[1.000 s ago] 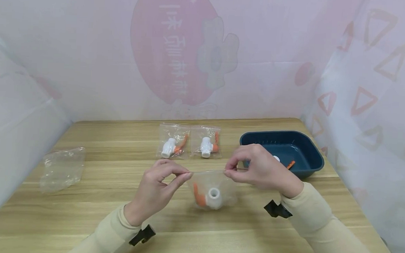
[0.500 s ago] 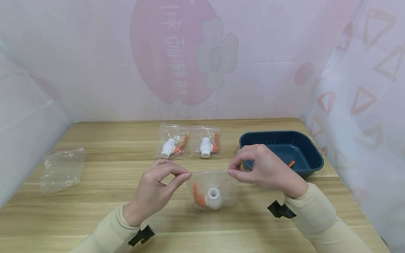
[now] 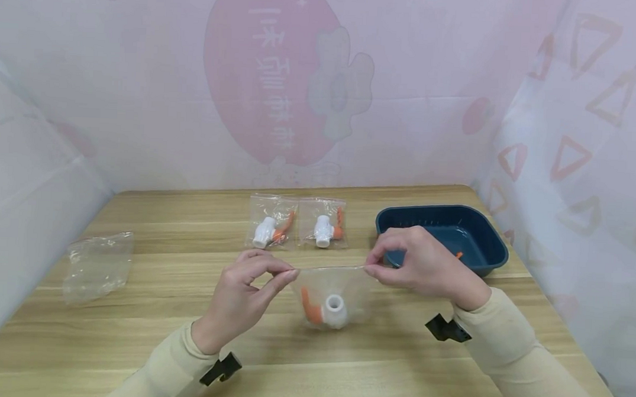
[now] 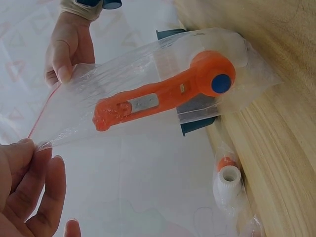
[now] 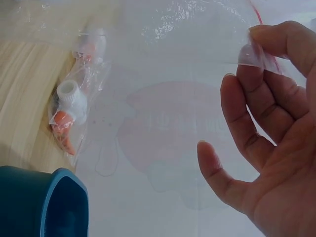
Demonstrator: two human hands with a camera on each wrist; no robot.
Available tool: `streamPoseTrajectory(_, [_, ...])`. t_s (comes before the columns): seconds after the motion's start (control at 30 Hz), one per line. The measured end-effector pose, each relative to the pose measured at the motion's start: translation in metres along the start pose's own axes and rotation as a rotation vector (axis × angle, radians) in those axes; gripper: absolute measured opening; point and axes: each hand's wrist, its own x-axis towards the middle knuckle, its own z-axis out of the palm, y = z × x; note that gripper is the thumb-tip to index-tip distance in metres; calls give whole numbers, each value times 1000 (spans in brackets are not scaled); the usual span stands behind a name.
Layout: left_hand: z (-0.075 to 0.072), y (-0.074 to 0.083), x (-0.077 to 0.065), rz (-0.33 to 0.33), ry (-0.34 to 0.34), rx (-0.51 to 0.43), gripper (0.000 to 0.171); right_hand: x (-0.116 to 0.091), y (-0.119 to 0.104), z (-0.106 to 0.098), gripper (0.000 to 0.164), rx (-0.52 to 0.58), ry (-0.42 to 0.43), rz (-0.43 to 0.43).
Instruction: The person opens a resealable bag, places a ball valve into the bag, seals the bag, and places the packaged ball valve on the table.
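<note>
A clear zip bag point(image 3: 356, 289) hangs between the two hands, its top edge stretched nearly level. Inside it lies a white ball valve point(image 3: 335, 312) with an orange handle point(image 4: 143, 101); a blue cap marks the handle's hub in the left wrist view. My left hand point(image 3: 244, 293) pinches the bag's left top corner between thumb and forefinger. At the right end of the same edge, my right hand point(image 3: 427, 265) pinches the film near the red seal line point(image 5: 257, 12). The other fingers of the right hand point(image 5: 276, 113) are spread loosely below.
Two bagged valves point(image 3: 265, 230) point(image 3: 324, 229) lie side by side at the back of the wooden table point(image 3: 189, 216). A flat clear bag point(image 3: 99, 266) rests at the left. The dark blue basin point(image 3: 488, 253) at the right contains an orange piece. Printed curtains surround the table.
My right hand has slid to the right along the bag's top edge, still pinching it. My left hand and the bagged valve have stayed almost where they were.
</note>
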Motion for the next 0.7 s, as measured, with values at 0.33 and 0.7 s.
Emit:
streamPoseTrajectory(0.33, [-2,-1,1,9,-1,-4,6,-7,3,-7,19,-45,7,9])
streamPoseTrajectory(0.7, [-1,-1,3,6,-13,8,14,-14,9,-14,19,-65,3,-15])
